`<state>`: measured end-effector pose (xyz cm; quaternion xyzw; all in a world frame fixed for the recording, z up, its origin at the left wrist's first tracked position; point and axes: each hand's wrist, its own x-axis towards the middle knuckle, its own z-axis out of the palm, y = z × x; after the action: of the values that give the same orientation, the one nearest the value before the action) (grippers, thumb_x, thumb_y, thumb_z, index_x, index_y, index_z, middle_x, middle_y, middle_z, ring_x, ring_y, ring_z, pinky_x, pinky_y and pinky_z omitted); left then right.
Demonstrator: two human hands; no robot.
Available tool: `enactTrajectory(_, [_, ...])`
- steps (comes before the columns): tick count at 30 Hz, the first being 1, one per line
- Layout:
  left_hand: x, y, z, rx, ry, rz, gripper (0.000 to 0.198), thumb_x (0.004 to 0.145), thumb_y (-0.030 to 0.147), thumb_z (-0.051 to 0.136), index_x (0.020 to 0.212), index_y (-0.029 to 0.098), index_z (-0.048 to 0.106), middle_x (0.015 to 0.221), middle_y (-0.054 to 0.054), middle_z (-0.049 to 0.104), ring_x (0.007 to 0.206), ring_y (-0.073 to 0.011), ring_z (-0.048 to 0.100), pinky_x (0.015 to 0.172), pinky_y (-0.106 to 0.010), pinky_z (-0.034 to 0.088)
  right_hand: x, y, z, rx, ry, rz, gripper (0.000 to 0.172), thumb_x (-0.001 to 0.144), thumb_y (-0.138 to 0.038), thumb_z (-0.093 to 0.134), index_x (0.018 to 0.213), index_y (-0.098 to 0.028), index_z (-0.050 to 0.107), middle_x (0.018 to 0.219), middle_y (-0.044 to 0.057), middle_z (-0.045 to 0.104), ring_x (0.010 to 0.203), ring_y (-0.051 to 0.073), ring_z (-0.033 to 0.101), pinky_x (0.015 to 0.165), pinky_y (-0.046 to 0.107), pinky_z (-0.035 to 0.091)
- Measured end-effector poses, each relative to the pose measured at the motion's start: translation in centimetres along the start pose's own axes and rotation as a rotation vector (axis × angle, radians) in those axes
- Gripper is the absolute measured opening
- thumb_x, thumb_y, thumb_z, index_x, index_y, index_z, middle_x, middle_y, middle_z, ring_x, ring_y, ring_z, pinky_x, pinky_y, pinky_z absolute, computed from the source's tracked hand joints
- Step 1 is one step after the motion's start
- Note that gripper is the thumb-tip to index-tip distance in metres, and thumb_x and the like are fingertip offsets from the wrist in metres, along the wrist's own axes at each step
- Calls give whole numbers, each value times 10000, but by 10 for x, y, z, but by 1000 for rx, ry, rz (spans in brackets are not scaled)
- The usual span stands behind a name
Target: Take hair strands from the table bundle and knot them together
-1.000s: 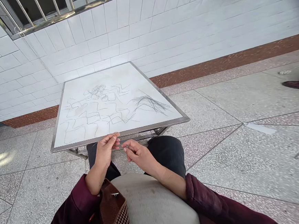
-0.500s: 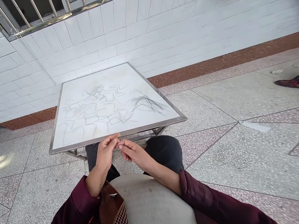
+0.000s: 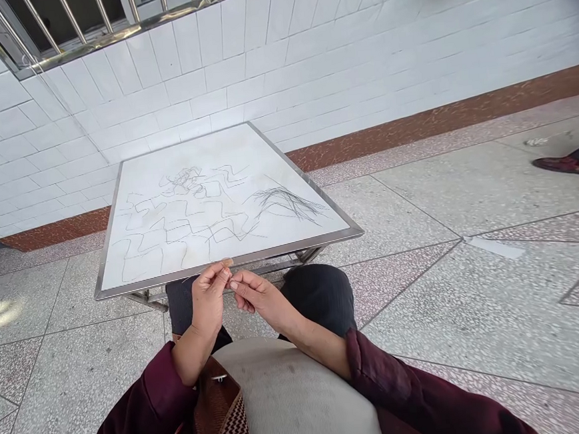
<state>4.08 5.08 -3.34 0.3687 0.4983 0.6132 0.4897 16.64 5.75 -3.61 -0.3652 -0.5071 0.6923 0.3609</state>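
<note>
Strands (image 3: 289,198) on table (image 3: 236,141), wall (image 3: 339,86) behind, strip (image 3: 495,247) on floor (image 3: 427,306) rightward

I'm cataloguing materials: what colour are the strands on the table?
The strands look dark grey to black; head view.

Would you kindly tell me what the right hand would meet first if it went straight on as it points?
Most likely the left hand, since the right hand points at it with hardly any gap; whether they touch is unclear.

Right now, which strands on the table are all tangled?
The far bunch, left of centre: it curls in loops, while the right-hand bunch fans out and the front-left strands zigzag.
</note>
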Motion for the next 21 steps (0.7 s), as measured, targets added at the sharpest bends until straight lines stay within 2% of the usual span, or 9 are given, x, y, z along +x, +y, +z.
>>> enactTrajectory(6, [0, -1, 1, 35, 33, 3, 156, 770, 290, 714, 881, 192, 765, 1031, -70, 748, 1024, -209, 646, 936, -340, 451, 1, 3, -3, -31, -10, -18, 329, 856, -531, 572, 768, -221, 506, 563, -56, 527, 501, 103, 417, 509, 247, 333])
enactTrajectory(11, [0, -3, 2, 12, 38, -14, 154, 754, 281, 724, 871, 190, 767, 1020, -69, 750, 1041, -213, 639, 938, -340, 446, 0, 5, -5, -271, 30, -126, 273, 903, -465, 523, 764, -230, 539, 590, -39, 555, 569, 133, 493, 600, 279, 418])
enactTrajectory(14, [1, -3, 2, -27, 61, -45, 171, 723, 289, 744, 856, 184, 767, 1008, -70, 750, 926, -192, 647, 821, -309, 477, 0, 6, -6, -343, 41, -138, 240, 915, -436, 503, 786, -238, 544, 583, -42, 565, 563, 136, 509, 603, 283, 429])
enactTrajectory(17, [3, 0, 2, -59, 88, -71, 201, 693, 317, 761, 836, 176, 763, 1015, -78, 742, 755, -149, 615, 641, -265, 467, -1, 5, -7, -294, 3, -89, 244, 907, -458, 505, 809, -237, 539, 583, -43, 571, 544, 129, 502, 547, 262, 406])
enactTrajectory(21, [5, 7, -1, -53, 124, -59, 251, 678, 336, 774, 868, 173, 764, 990, -75, 729, 702, -123, 569, 587, -237, 462, -4, 2, -7, -159, -41, -11, 319, 883, -533, 526, 816, -221, 529, 591, -45, 563, 508, 106, 457, 493, 234, 351])
